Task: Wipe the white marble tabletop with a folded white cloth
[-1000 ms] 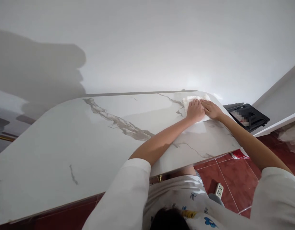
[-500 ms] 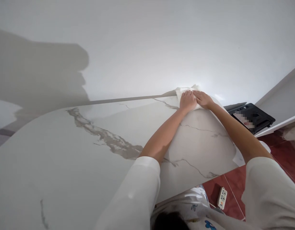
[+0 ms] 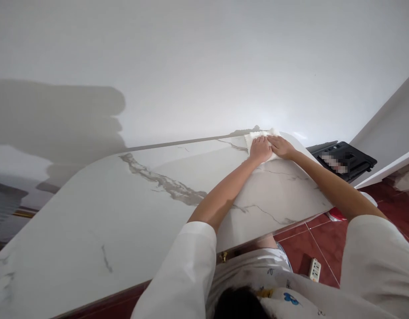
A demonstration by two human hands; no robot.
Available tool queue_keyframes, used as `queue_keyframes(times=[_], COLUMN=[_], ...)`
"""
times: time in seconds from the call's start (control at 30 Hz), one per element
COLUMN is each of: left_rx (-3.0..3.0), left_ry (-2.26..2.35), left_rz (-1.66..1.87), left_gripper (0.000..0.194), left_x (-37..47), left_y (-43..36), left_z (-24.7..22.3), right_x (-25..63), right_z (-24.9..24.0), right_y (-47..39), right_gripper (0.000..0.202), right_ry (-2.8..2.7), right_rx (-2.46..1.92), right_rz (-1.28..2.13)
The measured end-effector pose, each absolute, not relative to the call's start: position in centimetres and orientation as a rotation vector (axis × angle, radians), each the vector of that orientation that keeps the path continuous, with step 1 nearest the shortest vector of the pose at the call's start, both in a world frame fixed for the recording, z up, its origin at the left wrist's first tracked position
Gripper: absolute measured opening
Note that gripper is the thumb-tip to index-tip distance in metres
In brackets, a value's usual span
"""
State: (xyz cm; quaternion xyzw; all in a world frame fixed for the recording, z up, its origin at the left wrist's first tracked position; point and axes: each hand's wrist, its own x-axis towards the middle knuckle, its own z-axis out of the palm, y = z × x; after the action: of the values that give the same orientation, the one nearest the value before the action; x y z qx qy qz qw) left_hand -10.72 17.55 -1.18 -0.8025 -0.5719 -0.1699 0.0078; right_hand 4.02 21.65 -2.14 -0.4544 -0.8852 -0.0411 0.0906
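Note:
A white cloth (image 3: pixel 255 138) with a ruffled edge lies on the far right part of the white marble-patterned table (image 3: pixel 141 221), close to the wall. My left hand (image 3: pixel 260 149) rests flat on the cloth, fingers extended toward the wall. Beside it, my right hand (image 3: pixel 280 146) also lies on the cloth, its fingers stretched out to the left and touching or nearly touching my left hand. Both palms face down, pressing the cloth against the tabletop.
The white wall (image 3: pixel 204 66) runs along the table's far edge. A black case-like object (image 3: pixel 352 161) is beyond the right end. A power strip (image 3: pixel 314 270) sits on the red tiled floor (image 3: pixel 324 248). A grey striped item (image 3: pixel 5 204) shows at far left.
The view has shifted, so the table's left side and near edge show more. Both hands stay on the cloth, which appears slightly lower in the picture, with its far edge bunched a little differently.

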Motion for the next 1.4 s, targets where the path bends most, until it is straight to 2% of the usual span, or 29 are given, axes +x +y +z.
queue_keyframes(times=[0.43, 0.6, 0.93, 1.4], left_rx=[-2.643, -2.699, -2.651, -2.551], left_ry=[-1.804, -1.774, -1.694, -1.919], left_rz=[-0.354, -0.338, -0.522, -0.462], left_gripper=[0.060, 0.060, 0.062, 0.060], left_x=[-8.1, -6.2, -1.4, -4.9], left_y=[0.3, -3.0, 0.8, 15.8], left_z=[0.0, 0.2, -1.2, -0.5], right_x=[8.0, 10.2, 15.4, 9.9], right_z=[-2.1, -2.0, -2.4, -2.2], right_y=[4.0, 0.3, 4.7, 21.9], right_gripper=[0.057, 0.056, 0.055, 0.059], right_ry=[-2.646, -2.652, -2.668, -2.710], right_rx=[-1.207, -1.186, -1.238, -1.270], right_rz=[-0.136, -0.149, -0.172, -0.105])
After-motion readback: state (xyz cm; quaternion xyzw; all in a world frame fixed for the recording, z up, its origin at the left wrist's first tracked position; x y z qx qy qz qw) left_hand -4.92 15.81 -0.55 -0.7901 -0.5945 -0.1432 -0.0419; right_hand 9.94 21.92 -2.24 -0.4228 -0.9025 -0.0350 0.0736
